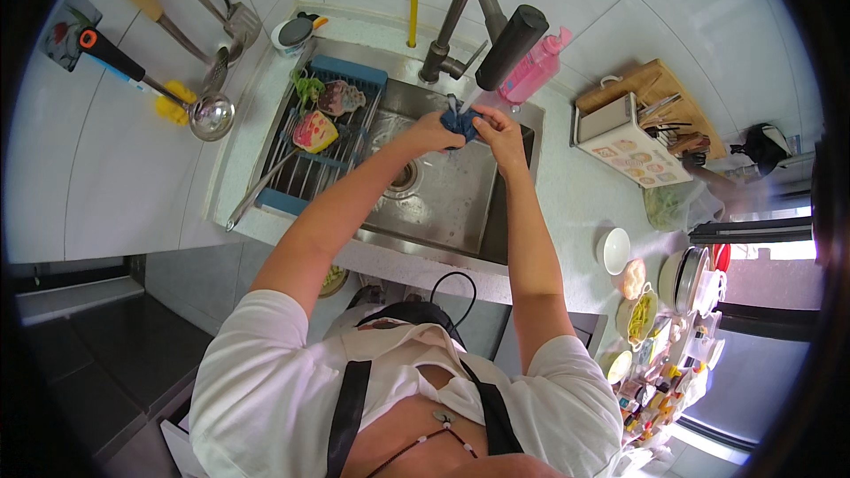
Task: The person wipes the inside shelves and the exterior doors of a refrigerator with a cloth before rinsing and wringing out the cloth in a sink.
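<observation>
Under the dark faucet [513, 46], a wet dark blue cloth [459, 122] is bunched between my two hands, with a thin stream of water falling onto it. My left hand [434, 134] is closed around its left side. On the other side, the fingers of my right hand [501, 133] pinch the cloth. Both hands are above the steel sink [447, 204], near its back edge. The cloth's lower folds are partly hidden by my fingers.
A blue-ended drying rack [283, 204] at the sink's left holds two colourful sponges, greens and a long-handled metal utensil. A pink pump bottle [529, 73] stands behind the sink. Right of it are a knife holder [620, 137], a white bowl [613, 250] and several dishes. Utensils hang on the left wall.
</observation>
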`<act>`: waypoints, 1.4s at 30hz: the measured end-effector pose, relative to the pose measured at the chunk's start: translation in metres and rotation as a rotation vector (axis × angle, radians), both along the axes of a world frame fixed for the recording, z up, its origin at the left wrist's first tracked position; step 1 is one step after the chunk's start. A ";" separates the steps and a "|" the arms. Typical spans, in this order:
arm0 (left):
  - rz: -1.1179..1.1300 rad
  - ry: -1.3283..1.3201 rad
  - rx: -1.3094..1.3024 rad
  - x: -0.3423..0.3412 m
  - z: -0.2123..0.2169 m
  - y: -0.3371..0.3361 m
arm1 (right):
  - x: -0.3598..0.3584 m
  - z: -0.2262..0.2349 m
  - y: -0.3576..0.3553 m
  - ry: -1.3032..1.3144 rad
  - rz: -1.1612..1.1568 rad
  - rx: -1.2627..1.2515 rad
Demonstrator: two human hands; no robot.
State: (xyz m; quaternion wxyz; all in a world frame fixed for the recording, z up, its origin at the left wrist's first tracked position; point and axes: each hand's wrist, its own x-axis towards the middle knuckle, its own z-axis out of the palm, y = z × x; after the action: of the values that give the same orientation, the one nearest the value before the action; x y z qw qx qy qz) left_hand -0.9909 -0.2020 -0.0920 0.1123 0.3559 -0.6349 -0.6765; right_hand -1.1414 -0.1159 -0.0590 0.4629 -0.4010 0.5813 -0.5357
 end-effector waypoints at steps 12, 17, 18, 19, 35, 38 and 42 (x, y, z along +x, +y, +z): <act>0.374 -0.019 0.417 0.029 -0.039 0.021 | -0.034 -0.020 -0.103 0.259 -0.112 0.080; 0.377 0.033 0.494 0.044 -0.035 0.017 | -0.071 -0.078 -0.142 0.155 -0.011 -0.138; 0.377 0.055 0.499 0.044 -0.033 0.017 | -0.073 -0.083 -0.145 0.200 -0.022 -0.112; 0.387 0.072 0.507 0.046 -0.032 0.019 | -0.070 -0.077 -0.147 0.286 0.003 -0.055; 0.144 0.501 0.876 0.052 -0.026 0.053 | 0.002 -0.041 0.056 -0.213 0.287 0.163; 0.016 0.498 0.860 0.054 -0.014 0.065 | 0.000 -0.042 0.065 -0.208 0.268 0.122; -0.202 0.475 0.774 0.054 0.014 0.077 | 0.002 -0.025 0.073 -0.253 0.335 0.094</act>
State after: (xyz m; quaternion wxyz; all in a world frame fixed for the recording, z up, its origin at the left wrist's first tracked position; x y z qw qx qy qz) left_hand -0.9370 -0.1247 -0.0777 0.0470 0.1433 -0.3241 -0.9339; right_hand -1.1399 -0.0428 -0.0837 0.6330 -0.3994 0.4683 -0.4696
